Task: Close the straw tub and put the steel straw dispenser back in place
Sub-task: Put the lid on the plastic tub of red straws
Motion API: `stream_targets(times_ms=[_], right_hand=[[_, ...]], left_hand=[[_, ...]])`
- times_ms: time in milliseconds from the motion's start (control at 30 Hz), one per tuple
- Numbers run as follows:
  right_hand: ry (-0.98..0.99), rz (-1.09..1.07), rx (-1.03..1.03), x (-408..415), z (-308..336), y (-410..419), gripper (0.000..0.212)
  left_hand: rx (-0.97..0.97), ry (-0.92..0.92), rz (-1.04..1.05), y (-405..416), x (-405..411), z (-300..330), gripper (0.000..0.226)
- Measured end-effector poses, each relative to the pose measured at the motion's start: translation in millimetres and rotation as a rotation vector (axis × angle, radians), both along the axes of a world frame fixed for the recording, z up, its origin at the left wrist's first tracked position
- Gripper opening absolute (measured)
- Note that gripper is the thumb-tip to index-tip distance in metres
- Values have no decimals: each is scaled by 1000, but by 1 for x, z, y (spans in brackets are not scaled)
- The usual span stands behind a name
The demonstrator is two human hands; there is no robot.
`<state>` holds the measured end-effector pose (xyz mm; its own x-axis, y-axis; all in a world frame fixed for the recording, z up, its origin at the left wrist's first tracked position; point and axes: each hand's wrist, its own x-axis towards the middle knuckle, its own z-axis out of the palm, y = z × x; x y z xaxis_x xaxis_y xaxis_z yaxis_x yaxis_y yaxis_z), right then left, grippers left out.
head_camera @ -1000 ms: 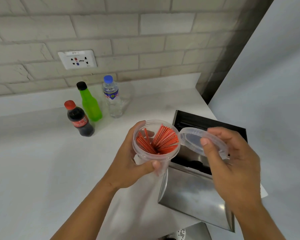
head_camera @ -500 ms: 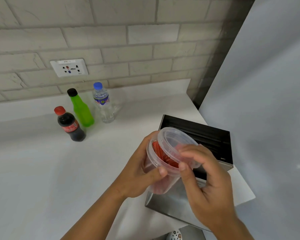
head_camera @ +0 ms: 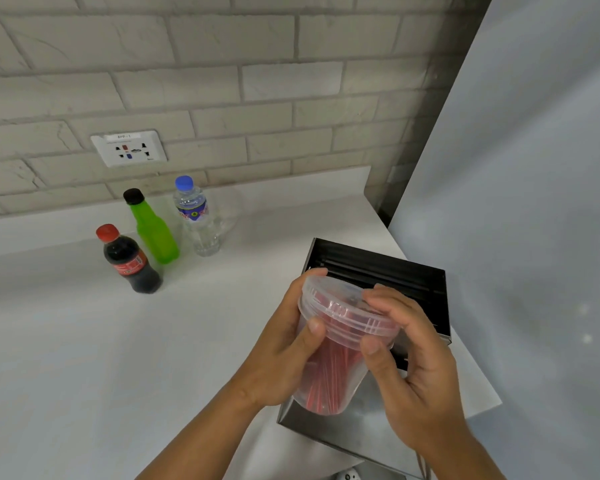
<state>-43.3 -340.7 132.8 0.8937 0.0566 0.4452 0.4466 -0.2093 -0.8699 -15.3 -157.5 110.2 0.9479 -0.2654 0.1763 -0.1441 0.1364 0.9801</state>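
Observation:
A clear plastic straw tub (head_camera: 329, 372) full of red straws is held tilted above the counter. My left hand (head_camera: 284, 348) grips its left side, thumb on the rim. A clear lid (head_camera: 340, 303) sits on the tub's mouth, and my right hand (head_camera: 413, 368) presses on its right edge with fingers on top and thumb under the rim. Behind and below the tub lies the steel straw dispenser (head_camera: 395, 271), a steel box with a black open top, near the counter's right edge. My hands hide much of it.
On the white counter (head_camera: 84, 358) stand a cola bottle (head_camera: 129, 261), a green bottle (head_camera: 151, 230) and a water bottle (head_camera: 196, 216) near the brick wall. A wall socket (head_camera: 129, 148) is above them. A grey panel (head_camera: 534, 202) bounds the right side.
My right hand brought the lid from beside the open tub onto its mouth and now presses it down. The tub tilted and moved slightly right.

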Motion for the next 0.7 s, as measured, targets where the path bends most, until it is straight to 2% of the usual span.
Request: stream_targets(times_ms=[133, 300, 400, 700], right_hand=[[97, 26, 187, 4, -6, 8, 61], [80, -33, 230, 15, -2, 17, 60], [49, -35, 237, 20, 3, 19, 60], [-65, -36, 235, 35, 14, 28, 33]], left_hand=[[1, 21, -22, -7, 0, 7, 58], [18, -57, 83, -16, -3, 16, 77], [-3, -137, 167, -17, -1, 26, 68], [-131, -142, 267, -13, 10, 43, 42]])
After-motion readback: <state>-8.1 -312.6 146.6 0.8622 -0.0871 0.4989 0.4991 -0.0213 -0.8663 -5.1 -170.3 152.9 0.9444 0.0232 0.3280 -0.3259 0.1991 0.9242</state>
